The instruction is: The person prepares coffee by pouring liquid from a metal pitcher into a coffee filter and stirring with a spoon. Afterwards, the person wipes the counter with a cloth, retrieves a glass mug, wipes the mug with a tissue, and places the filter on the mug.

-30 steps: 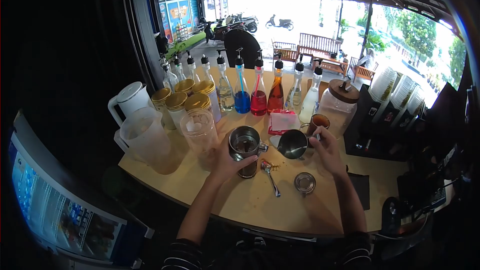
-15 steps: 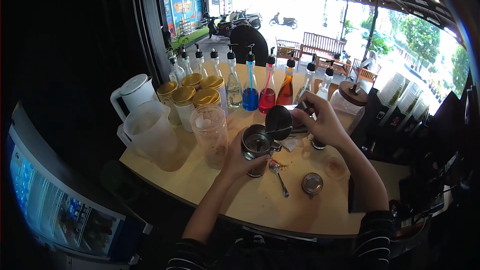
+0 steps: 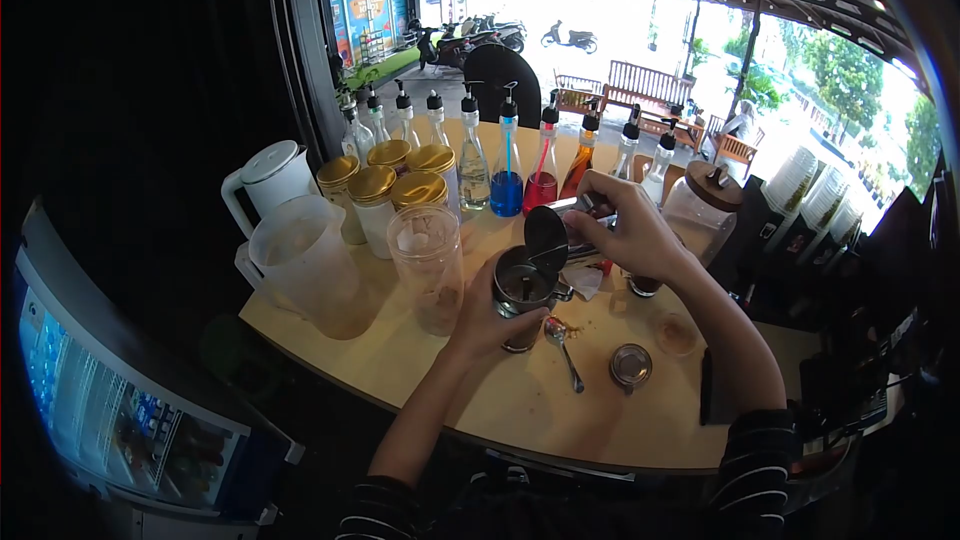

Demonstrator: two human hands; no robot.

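Note:
My left hand [image 3: 482,315] is wrapped round a metal coffee dripper [image 3: 506,302] that sits on a glass [image 3: 519,342]. Something dark stands inside the dripper. My right hand [image 3: 632,232] grips a small metal jug [image 3: 546,240], steeply tilted with its mouth over the dripper. Whether liquid still runs from it, I cannot tell. A spoon [image 3: 564,355] lies in front beside brown crumbs [image 3: 568,329]. Right of it stands a small round metal cup [image 3: 631,367]. Behind my right wrist is a glass of dark liquid [image 3: 644,285], partly hidden.
On the left stand a tall clear plastic container [image 3: 427,275], a frosted pitcher [image 3: 305,265], a white jug [image 3: 275,180] and several gold-lidded jars [image 3: 374,215]. Pump bottles [image 3: 507,195] line the back. A wooden-lidded jar [image 3: 702,210] and stacked cups [image 3: 790,180] are at right.
The jug has been tipped further and moved slightly left over the dripper. A thin stream at its lip earlier is no longer distinct. The whole view has shifted a little.

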